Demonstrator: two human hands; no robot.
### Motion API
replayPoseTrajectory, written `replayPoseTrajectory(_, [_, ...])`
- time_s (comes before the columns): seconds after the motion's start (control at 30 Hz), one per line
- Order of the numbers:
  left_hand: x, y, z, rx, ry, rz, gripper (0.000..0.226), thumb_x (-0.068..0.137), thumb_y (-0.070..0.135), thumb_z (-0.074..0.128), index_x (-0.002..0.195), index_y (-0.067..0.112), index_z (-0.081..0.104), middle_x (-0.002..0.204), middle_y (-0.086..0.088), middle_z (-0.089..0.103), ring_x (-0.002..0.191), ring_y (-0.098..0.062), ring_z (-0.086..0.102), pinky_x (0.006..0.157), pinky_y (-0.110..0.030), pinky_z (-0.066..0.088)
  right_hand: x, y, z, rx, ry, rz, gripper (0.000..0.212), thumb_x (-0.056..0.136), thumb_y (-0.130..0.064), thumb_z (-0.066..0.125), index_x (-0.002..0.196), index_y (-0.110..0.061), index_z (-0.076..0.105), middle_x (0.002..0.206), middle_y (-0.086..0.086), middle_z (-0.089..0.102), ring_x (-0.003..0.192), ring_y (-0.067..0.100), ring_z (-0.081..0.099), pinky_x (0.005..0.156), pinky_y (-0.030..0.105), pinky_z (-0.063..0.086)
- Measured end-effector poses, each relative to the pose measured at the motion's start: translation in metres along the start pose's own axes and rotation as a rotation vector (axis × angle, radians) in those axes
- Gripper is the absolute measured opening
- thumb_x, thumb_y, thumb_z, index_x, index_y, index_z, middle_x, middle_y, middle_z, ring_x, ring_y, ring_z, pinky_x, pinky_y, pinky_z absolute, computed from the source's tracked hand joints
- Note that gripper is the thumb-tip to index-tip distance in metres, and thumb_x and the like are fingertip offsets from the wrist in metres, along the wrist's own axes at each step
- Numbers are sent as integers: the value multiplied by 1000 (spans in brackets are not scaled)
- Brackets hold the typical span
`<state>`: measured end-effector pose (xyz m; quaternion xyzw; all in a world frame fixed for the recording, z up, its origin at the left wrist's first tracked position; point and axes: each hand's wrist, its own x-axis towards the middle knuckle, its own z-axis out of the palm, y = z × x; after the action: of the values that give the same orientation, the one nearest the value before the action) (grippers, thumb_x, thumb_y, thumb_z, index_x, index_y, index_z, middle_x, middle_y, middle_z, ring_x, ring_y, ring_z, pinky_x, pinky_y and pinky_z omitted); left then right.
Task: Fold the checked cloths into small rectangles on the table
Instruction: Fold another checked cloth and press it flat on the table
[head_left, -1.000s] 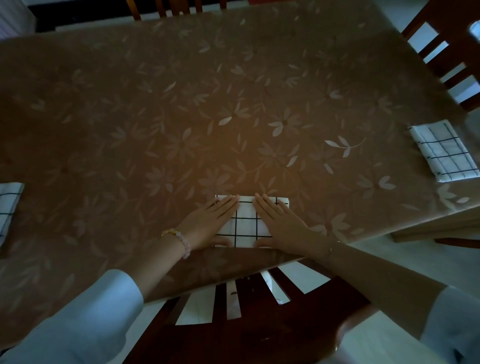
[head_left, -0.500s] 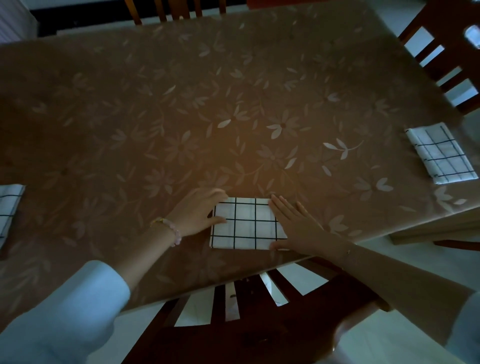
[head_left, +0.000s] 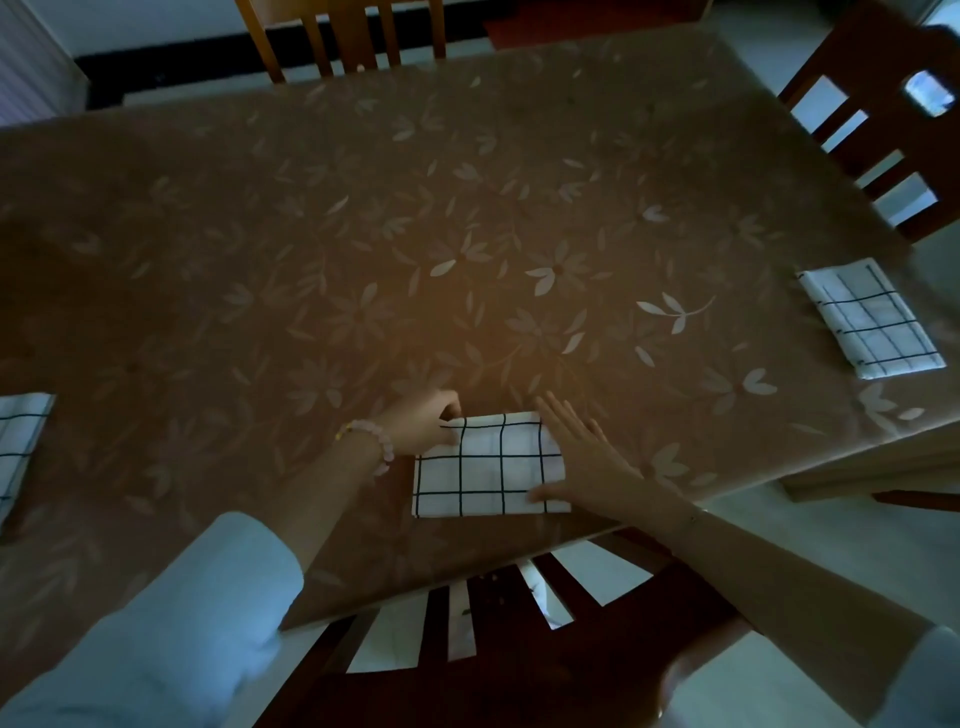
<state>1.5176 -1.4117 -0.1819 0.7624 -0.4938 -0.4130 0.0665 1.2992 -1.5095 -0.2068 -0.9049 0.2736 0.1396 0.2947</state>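
Note:
A white cloth with black checks lies folded into a small rectangle near the front edge of the table. My left hand has its fingers curled at the cloth's far left corner and pinches it. My right hand lies flat along the cloth's right edge, fingers straight and thumb resting on the near right corner. A second folded checked cloth sits at the table's right edge. A third checked cloth shows partly at the left edge of the view.
The table carries a brown floral cover. A dark wooden chair stands just below the front edge under my arms. Another dark chair is at the far right, and a lighter chair at the far side.
Both hands have slid apart from the middle of the cloth to its sides. The left hand's fingers curled onto the far left corner; the right hand stays flat at the right edge.

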Motion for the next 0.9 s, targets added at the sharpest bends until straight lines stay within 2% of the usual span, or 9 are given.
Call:
replayPoseTrajectory(0.07, [-11,-7,-3,-200,52,-15,13,85,16,66,87,16,53,83,2,56,76,-11,53,61,-18,38,3,-2,-7,408,127,60,105,73,-50,71,151,-26,6,158,-7,7,144,14,10,115,44,18])
replayPoseTrajectory(0.17, [-31,-12,-7,-541,213,-40,17,81,13,71,81,18,55,77,4,61,67,-3,57,57,-13,42,9,-6,-19,904,299,187,83,67,-46,77,137,-26,37,126,-3,56,114,17,58,89,37,52])
replayPoseTrajectory(0.3, [-52,2,-12,-819,396,-96,18,82,11,70,95,9,58,85,0,65,73,-11,62,58,-19,49,7,-33,-20,1342,215,332,57,70,-46,76,118,-19,60,115,12,66,102,28,66,88,50,53])
replayPoseTrajectory(0.43, [-67,21,-21,-974,505,-120,36,79,20,74,108,4,59,99,-13,67,90,-30,65,71,-50,57,-2,-70,-32,1568,129,353,35,88,-29,63,113,-4,62,110,17,68,101,32,66,92,46,51])
replayPoseTrajectory(0.5, [-72,27,-22,-1014,532,-133,52,76,27,77,119,7,56,112,-11,64,101,-30,63,83,-53,53,-5,-82,-42,1600,213,317,25,90,-17,60,109,0,62,108,20,68,98,35,66,89,51,52])
replayPoseTrajectory(0.63, [-77,39,-23,-1030,578,-74,24,79,22,74,94,22,57,92,8,61,93,-19,61,84,-43,52,-17,-90,-66,1418,359,255,10,91,-9,59,91,-6,68,95,16,71,89,32,69,80,49,56])
replayPoseTrajectory(0.77, [-82,50,-20,-1044,563,-11,48,79,27,73,122,18,54,106,5,60,105,-26,60,93,-51,48,-32,-85,-85,1187,442,223,17,90,-15,61,91,0,69,86,13,72,76,20,70,71,36,59])
replayPoseTrajectory(0.83, [-80,57,-20,-1044,558,19,56,80,27,72,130,12,50,112,2,56,107,-22,57,95,-44,47,-38,-80,-90,1084,474,211,30,89,-24,63,89,6,66,91,26,67,79,33,68,76,48,57])
replayPoseTrajectory(0.9, [-77,67,-19,-1022,553,53,58,82,26,70,133,9,48,114,1,53,105,-15,51,89,-30,42,-45,-75,-93,1048,505,200,29,89,-26,63,88,3,67,91,25,68,86,39,67,81,54,53])
